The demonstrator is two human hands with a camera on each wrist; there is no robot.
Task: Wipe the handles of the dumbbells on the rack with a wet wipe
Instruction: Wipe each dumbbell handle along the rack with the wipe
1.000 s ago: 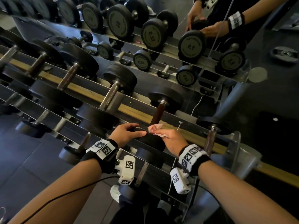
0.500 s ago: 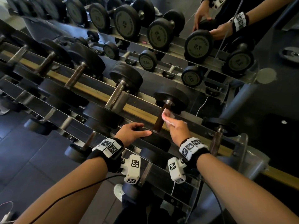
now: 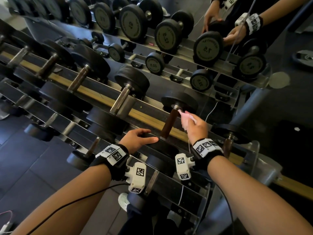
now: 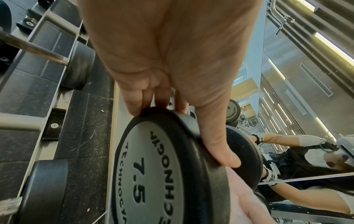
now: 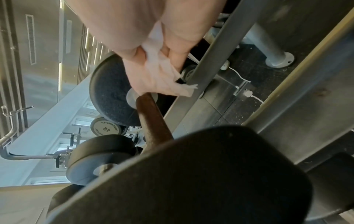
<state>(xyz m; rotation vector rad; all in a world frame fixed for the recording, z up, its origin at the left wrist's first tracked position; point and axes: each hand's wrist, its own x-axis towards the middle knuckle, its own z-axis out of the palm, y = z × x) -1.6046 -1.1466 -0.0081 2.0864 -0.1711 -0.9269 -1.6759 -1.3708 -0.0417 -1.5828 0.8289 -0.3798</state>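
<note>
Since half a second ago the right hand (image 3: 197, 127) has slid the wet wipe (image 3: 185, 116) from the middle of the brown handle (image 3: 168, 123) up to its far end, against the collar of the far weight head (image 3: 179, 102); the left hand (image 3: 137, 139) has stayed put.

Further left on the rack (image 3: 149, 100), several larger dumbbells lie in a row, among them one with a knurled steel handle (image 3: 121, 100) just left of the brown one. A wooden strip (image 3: 94, 94) runs along the rack beneath the handles. The left hand rests on the near weight head (image 3: 166, 147) of the same dumbbell — fingers curled over the rim and thumb along its edge, gripping it; the left wrist view shows the face marked 7.5 (image 4: 141, 180). The right hand pinches the crumpled wipe between thumb and fingers, pressing it to the top of the handle. At the far right another dumbbell (image 3: 227, 138) sits in the end slot, close to the right wrist. Behind the rack a mirror reflects the weights and both hands — the reflected 7.5 head (image 3: 207, 47) is at upper right.
</note>
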